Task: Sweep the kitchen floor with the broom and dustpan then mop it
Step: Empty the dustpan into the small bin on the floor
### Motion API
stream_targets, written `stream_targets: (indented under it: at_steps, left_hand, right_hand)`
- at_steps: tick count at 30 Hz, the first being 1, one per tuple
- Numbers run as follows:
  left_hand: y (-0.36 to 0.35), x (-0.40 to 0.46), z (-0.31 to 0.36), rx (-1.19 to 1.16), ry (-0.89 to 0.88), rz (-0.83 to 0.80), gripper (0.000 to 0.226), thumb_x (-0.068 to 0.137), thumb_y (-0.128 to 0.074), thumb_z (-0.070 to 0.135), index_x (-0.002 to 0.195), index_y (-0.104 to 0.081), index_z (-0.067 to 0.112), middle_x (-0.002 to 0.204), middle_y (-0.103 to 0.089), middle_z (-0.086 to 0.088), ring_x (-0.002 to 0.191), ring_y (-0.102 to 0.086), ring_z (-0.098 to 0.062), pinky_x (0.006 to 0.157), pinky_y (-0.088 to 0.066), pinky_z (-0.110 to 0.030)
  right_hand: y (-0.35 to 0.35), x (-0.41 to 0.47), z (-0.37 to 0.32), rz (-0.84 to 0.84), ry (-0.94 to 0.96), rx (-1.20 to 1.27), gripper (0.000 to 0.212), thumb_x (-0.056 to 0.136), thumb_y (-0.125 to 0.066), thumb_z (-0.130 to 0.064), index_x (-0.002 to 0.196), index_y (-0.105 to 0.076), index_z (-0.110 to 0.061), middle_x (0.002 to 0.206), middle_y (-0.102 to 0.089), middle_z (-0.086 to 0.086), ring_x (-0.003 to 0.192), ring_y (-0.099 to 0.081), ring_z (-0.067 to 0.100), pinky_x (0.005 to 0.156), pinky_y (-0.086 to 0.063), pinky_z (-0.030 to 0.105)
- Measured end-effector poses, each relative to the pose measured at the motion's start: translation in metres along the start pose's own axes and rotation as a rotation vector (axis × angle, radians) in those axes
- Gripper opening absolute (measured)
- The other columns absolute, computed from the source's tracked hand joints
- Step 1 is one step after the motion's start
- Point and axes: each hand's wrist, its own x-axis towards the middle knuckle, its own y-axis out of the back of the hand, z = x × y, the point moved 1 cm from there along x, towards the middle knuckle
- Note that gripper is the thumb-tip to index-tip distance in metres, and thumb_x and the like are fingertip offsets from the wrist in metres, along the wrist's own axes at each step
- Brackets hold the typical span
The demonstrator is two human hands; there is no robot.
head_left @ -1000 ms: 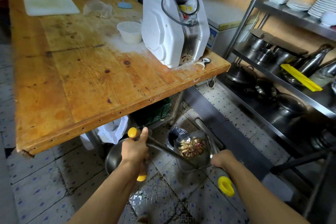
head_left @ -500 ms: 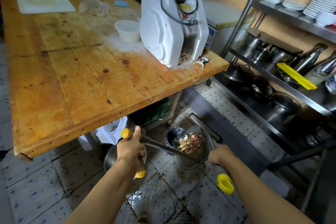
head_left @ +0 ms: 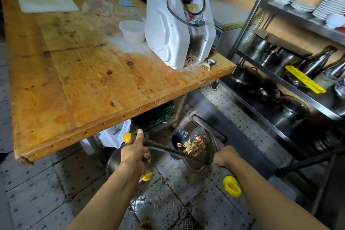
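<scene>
Left hand: My left hand (head_left: 134, 152) is curled tight around two dark handles with yellow tips (head_left: 127, 137).
Right hand: My right hand (head_left: 225, 156) grips the grey handle of the dustpan (head_left: 200, 150), which ends in a yellow loop (head_left: 232, 186).
Dustpan: It is dark and boxy, tipped up between my hands, with dry peels and scraps (head_left: 195, 144) piled inside.
Bin: A small round bin with a dark bag (head_left: 178, 139) stands on the floor just behind the dustpan's open mouth.
What changed: Since a second ago I see the dustpan tilted more toward the bin, and the scraps have slid closer to its edge. Both hands keep the same grip.
Bowl: A shiny metal bowl (head_left: 113, 160) sits on the floor under my left arm.
Floor: The floor (head_left: 43, 183) has pale tiles with little blue dots and dirty lines between them. A metal grate (head_left: 162, 205) lies near my feet.
Table: A big orange wooden table (head_left: 78, 84) has knots and a dusting of white powder near a white plastic machine (head_left: 177, 28) and a white tub (head_left: 133, 31).
Shelves: Steel shelves (head_left: 306, 87) on the right hold dark pots, shiny pans and stacked white plates.
</scene>
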Motion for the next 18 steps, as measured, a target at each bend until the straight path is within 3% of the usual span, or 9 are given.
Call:
stream_targets:
  at_steps: [18]
  left_hand:
    - [-0.011, 0.005, -0.004, -0.142, 0.104, -0.030, 0.034, 0.092, -0.050, 0.049, 0.078, -0.045, 0.019, 0.032, -0.029, 0.008, 0.022, -0.025, -0.005, 0.031, -0.030, -0.013]
  right_hand:
    - [0.009, -0.011, -0.012, 0.041, -0.019, 0.002, 0.033, 0.088, -0.055, -0.007, 0.061, -0.037, -0.014, 0.122, -0.061, 0.019, 0.115, -0.058, 0.031, 0.073, -0.040, 0.027]
